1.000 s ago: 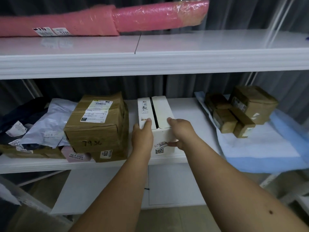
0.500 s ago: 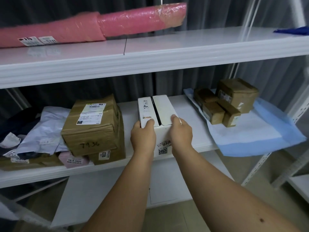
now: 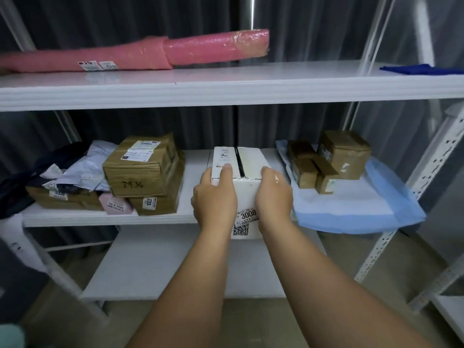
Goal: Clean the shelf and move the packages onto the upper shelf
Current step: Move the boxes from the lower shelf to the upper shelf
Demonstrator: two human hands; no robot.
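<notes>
Your left hand (image 3: 215,199) and right hand (image 3: 274,200) each gripped one side of the white cardboard box with a black tape stripe (image 3: 247,169), fingers curled over its near top edge. The box sat at the front edge of the white middle shelf (image 3: 193,212), roughly midway along it, with its front face, labelled 3008, overhanging that edge. Toward the left end of the same shelf, a brown taped carton marked 7936 (image 3: 143,167) rested on a second brown carton labelled 1003 (image 3: 160,202); a small pink parcel (image 3: 115,205) lay just beside the latter at the front edge. Farther left were a pale grey plastic mailer (image 3: 85,169) and a dark navy bag (image 3: 30,182). Toward the right end, a cluster of small brown taped parcels (image 3: 326,162) stood on a light blue sheet (image 3: 356,209) that hung over the front edge. On the white upper shelf (image 3: 226,81), a long pink wrapped roll (image 3: 150,52) lay along the back at the left, and a dark blue cloth (image 3: 421,69) lay at the right end.
</notes>
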